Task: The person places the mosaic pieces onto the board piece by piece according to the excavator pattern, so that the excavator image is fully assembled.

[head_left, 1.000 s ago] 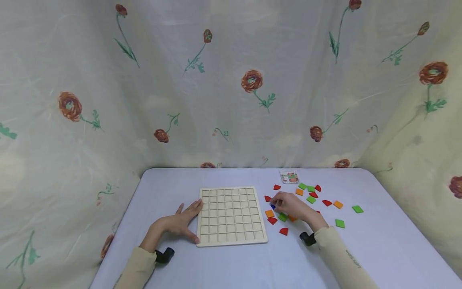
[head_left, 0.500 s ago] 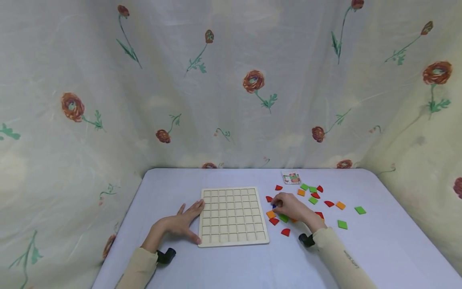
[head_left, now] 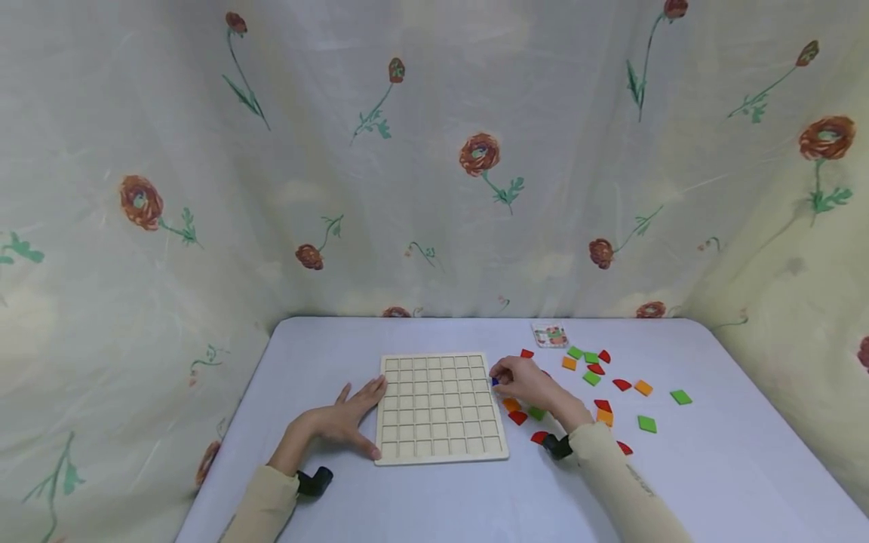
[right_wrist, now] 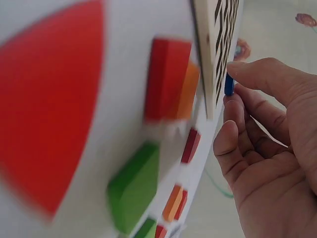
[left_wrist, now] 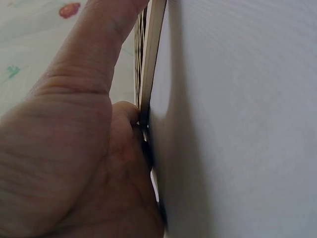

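The white counter (head_left: pixel 434 507) carries a pale gridded board (head_left: pixel 440 407) toward its middle, and in every cell that shows, no piece is seated, so the work looks to be at its very start. The left hand (head_left: pixel 339 424) has a wide grip, fingers spread along the board's left edge and thumb at its near left corner, apparently steadying it. The right hand (head_left: pixel 529 381) is at the board's right edge, its grip narrowed to a pinch between thumb and finger on one blue piece. A small printed card (head_left: pixel 551 335) lies at the far side, right of the board, seemingly unused. Scattered right of the board are the flat loose pieces, which make up what seems left to do: green pieces (head_left: pixel 647 424), orange pieces (head_left: pixel 643 388) and red pieces (head_left: pixel 621 385), some partly hidden by the right arm. The blue piece (right_wrist: pixel 229 85) itself is the only one off the counter, close to the grid; whether it touches the board cannot be told.
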The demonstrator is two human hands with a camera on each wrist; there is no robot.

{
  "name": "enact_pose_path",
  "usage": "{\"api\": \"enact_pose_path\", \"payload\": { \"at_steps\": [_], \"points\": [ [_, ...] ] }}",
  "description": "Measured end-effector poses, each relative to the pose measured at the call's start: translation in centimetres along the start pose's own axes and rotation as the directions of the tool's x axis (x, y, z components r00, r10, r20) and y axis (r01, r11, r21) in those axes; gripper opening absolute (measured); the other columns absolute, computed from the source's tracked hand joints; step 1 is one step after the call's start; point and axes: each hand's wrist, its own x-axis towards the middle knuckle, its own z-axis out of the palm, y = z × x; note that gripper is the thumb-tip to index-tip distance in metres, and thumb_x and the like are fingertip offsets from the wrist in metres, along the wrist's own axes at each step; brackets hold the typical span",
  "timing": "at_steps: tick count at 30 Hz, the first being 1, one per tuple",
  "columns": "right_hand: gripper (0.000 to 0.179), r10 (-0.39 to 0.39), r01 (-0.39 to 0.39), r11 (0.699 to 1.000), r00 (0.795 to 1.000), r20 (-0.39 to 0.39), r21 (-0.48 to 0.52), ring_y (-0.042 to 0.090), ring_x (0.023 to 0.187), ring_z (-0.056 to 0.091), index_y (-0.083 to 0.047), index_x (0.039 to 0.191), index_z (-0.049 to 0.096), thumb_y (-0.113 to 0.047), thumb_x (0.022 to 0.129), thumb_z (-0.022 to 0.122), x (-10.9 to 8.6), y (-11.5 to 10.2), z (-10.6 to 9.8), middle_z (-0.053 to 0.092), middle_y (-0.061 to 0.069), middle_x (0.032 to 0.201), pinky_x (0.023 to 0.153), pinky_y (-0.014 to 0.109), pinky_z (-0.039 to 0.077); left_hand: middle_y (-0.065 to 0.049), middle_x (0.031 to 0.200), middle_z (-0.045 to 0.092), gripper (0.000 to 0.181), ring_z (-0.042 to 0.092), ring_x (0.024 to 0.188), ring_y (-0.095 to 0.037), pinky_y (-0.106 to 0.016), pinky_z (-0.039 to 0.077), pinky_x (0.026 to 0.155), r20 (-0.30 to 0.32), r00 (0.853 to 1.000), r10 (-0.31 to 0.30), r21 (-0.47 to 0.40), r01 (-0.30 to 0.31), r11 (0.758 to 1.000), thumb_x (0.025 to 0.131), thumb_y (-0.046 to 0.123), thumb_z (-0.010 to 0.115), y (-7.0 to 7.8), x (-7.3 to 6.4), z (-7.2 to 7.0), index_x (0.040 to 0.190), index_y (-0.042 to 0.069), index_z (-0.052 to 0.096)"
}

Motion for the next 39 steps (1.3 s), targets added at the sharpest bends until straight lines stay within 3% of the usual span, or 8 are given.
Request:
{"api": "enact_pose_path", "payload": {
  "at_steps": [8, 22, 29, 39],
  "points": [
    [0.019, 0.046, -0.045, 0.999, 0.998, 0.046, -0.008, 0.016, 0.085, 0.053, -0.013, 0.105, 0.069, -0.013, 0.086, 0.072, 1.2, -0.8, 1.2, 0.062, -0.003, 0.093, 0.076, 0.025, 0.050, -0.003, 0.164, -0.004, 0.129, -0.004, 0.152, -0.023, -0.056, -0.009, 0.119, -0.002, 1.000, 0.003, -0.004, -0.003, 1.000, 0.065, 0.062, 0.080, 0.3, -0.1, 0.0, 0.156, 0.011, 0.004],
    [0.018, 0.076, -0.074, 0.997, 0.995, 0.057, -0.027, 0.016, 0.082, 0.054, -0.013, 0.101, 0.069, -0.012, 0.084, 0.074, 1.7, -1.3, 1.0, 0.063, -0.001, 0.089, 0.076, 0.026, 0.049, -0.003, 0.164, -0.005, 0.129, -0.005, 0.151, -0.022, -0.055, -0.010, 0.119, 0.009, 1.000, 0.001, -0.004, -0.001, 1.000, 0.065, 0.062, 0.079, 0.2, -0.2, -0.1, 0.156, 0.011, 0.003],
    [0.017, 0.081, -0.078, 0.995, 0.996, 0.042, -0.061, 0.016, 0.079, 0.053, -0.011, 0.099, 0.068, -0.013, 0.083, 0.075, 1.6, -1.8, 0.9, 0.061, 0.000, 0.086, 0.074, 0.026, 0.049, -0.003, 0.164, -0.003, 0.129, -0.003, 0.152, -0.022, -0.056, -0.009, 0.119, -0.006, 1.000, 0.004, 0.002, -0.004, 1.000, 0.065, 0.061, 0.080, 0.1, 0.0, -0.1, 0.156, 0.011, 0.005],
    [0.018, 0.026, -0.026, 1.000, 0.998, 0.063, 0.008, 0.016, 0.083, 0.054, -0.011, 0.103, 0.065, -0.011, 0.086, 0.070, 0.2, -0.5, -0.5, 0.062, -0.001, 0.091, 0.076, 0.026, 0.050, -0.003, 0.164, -0.004, 0.129, -0.004, 0.152, -0.022, -0.056, -0.009, 0.119, -0.004, 1.000, 0.003, -0.004, -0.003, 1.000, 0.065, 0.060, 0.080, 0.0, -0.2, -0.1, 0.156, 0.011, 0.005]
  ]
}}
